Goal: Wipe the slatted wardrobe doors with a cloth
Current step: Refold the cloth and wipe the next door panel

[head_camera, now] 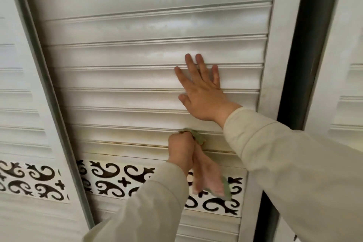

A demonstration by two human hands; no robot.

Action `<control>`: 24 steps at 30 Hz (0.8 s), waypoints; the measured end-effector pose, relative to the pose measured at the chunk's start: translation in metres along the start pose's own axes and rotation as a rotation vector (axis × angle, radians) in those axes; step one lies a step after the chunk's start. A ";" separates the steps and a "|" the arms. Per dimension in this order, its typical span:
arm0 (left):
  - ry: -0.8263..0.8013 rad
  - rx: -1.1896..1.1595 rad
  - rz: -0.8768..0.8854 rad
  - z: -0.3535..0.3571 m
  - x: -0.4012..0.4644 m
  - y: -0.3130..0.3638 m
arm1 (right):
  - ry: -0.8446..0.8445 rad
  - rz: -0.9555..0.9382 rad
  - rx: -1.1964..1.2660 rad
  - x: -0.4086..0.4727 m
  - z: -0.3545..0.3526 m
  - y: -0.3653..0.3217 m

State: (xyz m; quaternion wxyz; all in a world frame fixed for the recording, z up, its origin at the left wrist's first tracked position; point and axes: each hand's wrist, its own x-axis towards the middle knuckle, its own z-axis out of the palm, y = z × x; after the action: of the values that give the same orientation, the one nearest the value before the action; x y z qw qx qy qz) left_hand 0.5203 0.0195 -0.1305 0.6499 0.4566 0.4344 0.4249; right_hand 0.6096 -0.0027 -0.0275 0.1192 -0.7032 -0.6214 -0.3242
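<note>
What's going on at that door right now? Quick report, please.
Left hand grips cloth against a lower slat. Right hand flat on door, bracing. Nothing in the way.

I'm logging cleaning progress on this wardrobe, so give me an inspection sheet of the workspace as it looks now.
Surface: slatted wardrobe door, white, yellowish grime on lower slats.
Job's things: cloth, pinkish with green edge, hanging below the fist.
Clutter: nothing seen.
Hands: left hand grips the cloth against a lower slat; right hand pressed flat on the slats above.
Cables: nothing seen.
Surroundings: black scroll-pattern panel; neighbouring slatted door; dark gap.
</note>
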 end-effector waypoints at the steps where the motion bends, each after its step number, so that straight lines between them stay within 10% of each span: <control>1: 0.021 0.012 0.025 -0.001 0.000 -0.001 | 0.026 -0.019 0.036 -0.002 -0.003 0.002; 11: 0.202 -0.262 -0.076 -0.065 0.030 0.006 | 0.637 0.528 0.140 -0.073 -0.005 0.070; 16: 0.081 -0.255 -0.079 -0.036 0.021 -0.011 | 0.307 0.749 1.192 -0.085 0.008 0.082; 24: -0.207 -0.058 0.001 0.042 -0.024 -0.030 | 0.213 0.728 1.297 -0.083 0.018 0.085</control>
State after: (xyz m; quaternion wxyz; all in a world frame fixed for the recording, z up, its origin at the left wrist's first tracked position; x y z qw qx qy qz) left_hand 0.5590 -0.0194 -0.1467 0.7039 0.4792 0.3525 0.3880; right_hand 0.6941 -0.0754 -0.0709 0.6687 -0.6179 -0.4011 0.1008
